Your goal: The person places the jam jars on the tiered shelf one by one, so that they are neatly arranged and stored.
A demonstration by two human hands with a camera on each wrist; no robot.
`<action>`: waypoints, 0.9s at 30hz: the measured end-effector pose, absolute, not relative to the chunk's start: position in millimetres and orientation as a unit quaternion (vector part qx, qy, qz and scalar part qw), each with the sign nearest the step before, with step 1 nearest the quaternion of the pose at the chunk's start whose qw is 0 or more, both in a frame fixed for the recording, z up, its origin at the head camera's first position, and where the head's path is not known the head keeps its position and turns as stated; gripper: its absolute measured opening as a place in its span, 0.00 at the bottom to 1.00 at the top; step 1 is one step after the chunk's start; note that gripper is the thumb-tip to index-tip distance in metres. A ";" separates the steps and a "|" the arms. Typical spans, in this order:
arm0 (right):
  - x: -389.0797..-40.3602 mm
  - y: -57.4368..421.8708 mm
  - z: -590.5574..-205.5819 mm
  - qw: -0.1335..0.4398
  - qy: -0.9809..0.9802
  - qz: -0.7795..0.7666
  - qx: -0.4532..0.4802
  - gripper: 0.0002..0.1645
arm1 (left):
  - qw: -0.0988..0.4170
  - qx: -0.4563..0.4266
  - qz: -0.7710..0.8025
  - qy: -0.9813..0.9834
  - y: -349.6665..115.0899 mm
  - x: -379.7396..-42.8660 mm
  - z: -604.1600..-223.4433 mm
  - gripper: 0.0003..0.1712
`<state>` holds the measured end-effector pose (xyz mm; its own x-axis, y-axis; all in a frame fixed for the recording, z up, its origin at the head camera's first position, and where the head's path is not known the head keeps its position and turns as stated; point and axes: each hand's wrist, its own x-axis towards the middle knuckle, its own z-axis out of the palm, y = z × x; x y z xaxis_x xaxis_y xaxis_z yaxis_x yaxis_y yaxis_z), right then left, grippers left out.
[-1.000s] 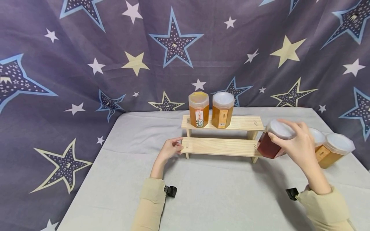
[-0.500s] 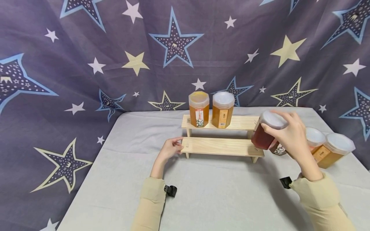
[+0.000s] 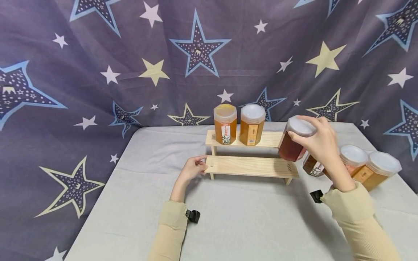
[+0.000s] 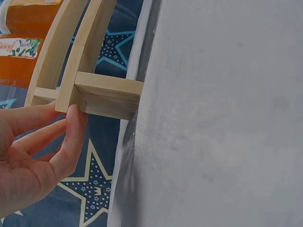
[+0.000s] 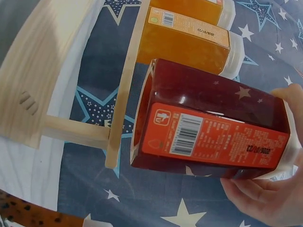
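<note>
My right hand [image 3: 321, 139] grips a dark red honey jar [image 3: 290, 148] by its white lid, in the air at the right end of the two-tier wooden shelf [image 3: 248, 166]. In the right wrist view the jar's red label [image 5: 213, 137] with a barcode faces the camera, and its base overlaps the upper board's end. At the left end of the lower board, my left hand [image 3: 191, 168] pinches the corner between thumb and finger; the left wrist view shows these fingertips [image 4: 72, 116] on the wood. Two amber honey jars [image 3: 225, 127] stand side by side on the upper board's left half.
To the right of the shelf stand another dark jar [image 3: 312, 167], partly behind my right forearm, and two amber jars [image 3: 375, 172] with white lids. A star-patterned curtain [image 3: 130, 47] hangs behind the table, which a light grey cloth [image 3: 228, 217] covers.
My right hand has carried the dark red jar leftward and up toward the upper board's right end, uncovering the other dark jar. My left hand stays at the lower board.
</note>
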<state>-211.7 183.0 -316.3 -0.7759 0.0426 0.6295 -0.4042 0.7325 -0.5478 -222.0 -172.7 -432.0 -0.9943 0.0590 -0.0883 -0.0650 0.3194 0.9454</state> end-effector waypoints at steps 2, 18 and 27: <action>-214.0 182.1 -314.4 0.314 -0.877 0.350 0.103 0.29 | 0.053 -0.001 0.584 0.810 -172.9 -222.3 -432.3 0.24; -239.3 172.1 -307.9 0.288 -0.882 0.363 0.087 0.29 | 0.055 0.003 0.587 0.808 -173.2 -223.5 -434.2 0.24; -250.9 165.3 -308.0 0.277 -0.887 0.359 0.084 0.29 | 0.058 0.010 0.593 0.803 -174.0 -222.9 -432.8 0.25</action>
